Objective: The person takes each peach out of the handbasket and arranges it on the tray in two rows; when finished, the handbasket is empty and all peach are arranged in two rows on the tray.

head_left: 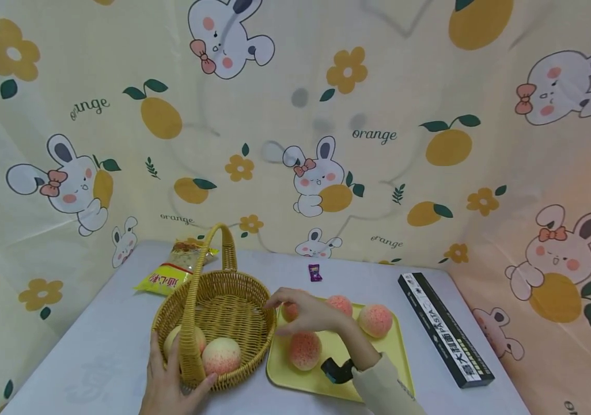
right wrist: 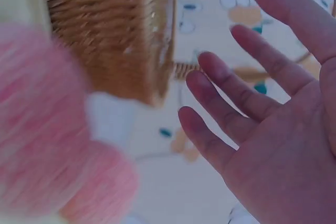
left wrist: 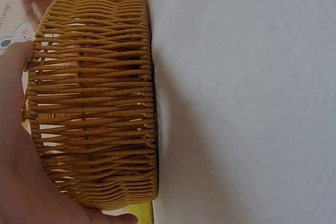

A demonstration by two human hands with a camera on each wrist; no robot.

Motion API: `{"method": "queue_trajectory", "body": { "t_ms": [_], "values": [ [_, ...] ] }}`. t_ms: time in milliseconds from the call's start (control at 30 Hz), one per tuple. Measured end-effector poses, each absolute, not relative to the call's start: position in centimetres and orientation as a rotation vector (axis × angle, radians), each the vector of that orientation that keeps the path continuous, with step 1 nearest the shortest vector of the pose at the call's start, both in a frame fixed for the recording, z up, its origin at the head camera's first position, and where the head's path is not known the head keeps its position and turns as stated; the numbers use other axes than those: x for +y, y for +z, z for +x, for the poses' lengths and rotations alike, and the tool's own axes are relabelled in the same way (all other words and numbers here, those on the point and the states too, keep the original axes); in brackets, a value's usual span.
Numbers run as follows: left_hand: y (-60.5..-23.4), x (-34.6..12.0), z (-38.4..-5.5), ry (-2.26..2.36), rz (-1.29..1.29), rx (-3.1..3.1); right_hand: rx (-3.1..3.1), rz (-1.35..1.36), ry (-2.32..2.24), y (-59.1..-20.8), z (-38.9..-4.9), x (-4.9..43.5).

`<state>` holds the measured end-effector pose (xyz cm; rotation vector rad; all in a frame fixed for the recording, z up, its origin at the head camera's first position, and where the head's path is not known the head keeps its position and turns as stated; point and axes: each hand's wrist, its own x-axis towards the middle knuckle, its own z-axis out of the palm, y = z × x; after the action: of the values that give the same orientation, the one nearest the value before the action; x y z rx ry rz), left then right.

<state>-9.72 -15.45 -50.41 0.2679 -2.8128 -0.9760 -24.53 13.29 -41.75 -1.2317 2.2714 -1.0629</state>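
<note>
A woven wicker basket (head_left: 243, 377) with a tall handle stands on the left, two pink-and-cream peaches (head_left: 221, 355) inside it. My left hand (head_left: 171, 377) rests against the basket's near left side, fingers spread along the rim and outer wall; the left wrist view shows the weave (left wrist: 94, 98) beside the palm. Over the gap between basket and yellow tray (head_left: 337, 386) hovers my right hand (head_left: 303, 311), its fingers apart and nothing in them. Several peaches (head_left: 305, 350) lie on the tray, one partly hidden behind that hand. In the right wrist view, blurred peaches (right wrist: 37, 124) appear beside the empty hand.
Behind the basket lies a yellow snack-style bag (head_left: 171, 274). A small purple wrapped candy (head_left: 315, 272) sits at the back of the white table. To the tray's right is a long black pasta box (head_left: 446, 328). A patterned cloth (head_left: 295, 115) hangs behind and at both sides.
</note>
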Motion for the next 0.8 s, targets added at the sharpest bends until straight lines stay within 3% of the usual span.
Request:
{"method": "queue_trajectory", "body": {
  "t_ms": [333,800],
  "values": [
    [-50.4,-15.5,-9.7,-0.998,0.257,-2.82,2.082,-1.565,-0.565,-39.6,-23.9,5.2],
    [-50.4,-15.4,-10.1,-0.982,0.328,-2.88,2.033,-1.572,-0.151,-39.3,-22.2,-0.6]
  ]
}}
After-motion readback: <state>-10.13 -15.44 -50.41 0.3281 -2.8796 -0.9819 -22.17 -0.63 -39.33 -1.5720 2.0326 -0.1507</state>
